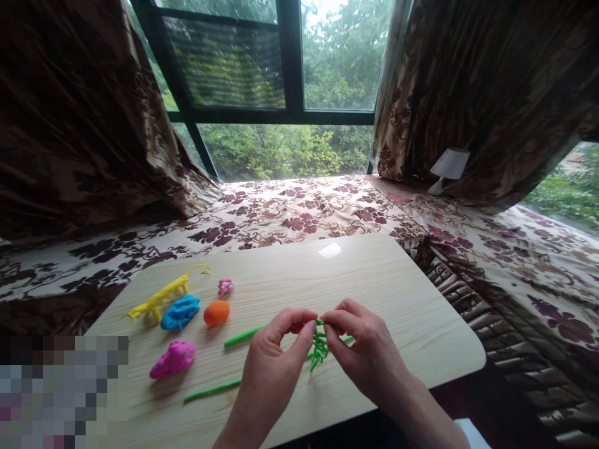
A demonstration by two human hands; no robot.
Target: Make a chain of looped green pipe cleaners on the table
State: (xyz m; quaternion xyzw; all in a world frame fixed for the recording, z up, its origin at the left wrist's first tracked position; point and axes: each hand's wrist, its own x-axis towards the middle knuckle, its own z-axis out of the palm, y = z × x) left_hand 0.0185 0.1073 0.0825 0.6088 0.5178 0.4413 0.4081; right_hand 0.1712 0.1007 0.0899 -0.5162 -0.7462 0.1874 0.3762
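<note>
My left hand point(284, 355) and my right hand point(362, 337) meet above the near part of the table, thumbs and forefingers pinched together. Between them they grip a knotted green clay strand point(319, 350), whose loops and loose ends hang below the fingertips. A thick green clay roll point(244, 336) lies behind my left hand, partly hidden by it. Closer to me, a thinner green clay strand point(211, 391) runs under my left wrist. A bit of green shows behind my right fingers; I cannot tell which piece it belongs to.
On the left of the wooden table point(299, 268) are a yellow long-tailed animal figure point(166, 294), a blue lump point(180, 312), an orange egg shape point(216, 313), a pink figure point(173, 359) and a small pink-and-white cluster point(225, 286). A white lamp point(450, 163) stands beyond, right.
</note>
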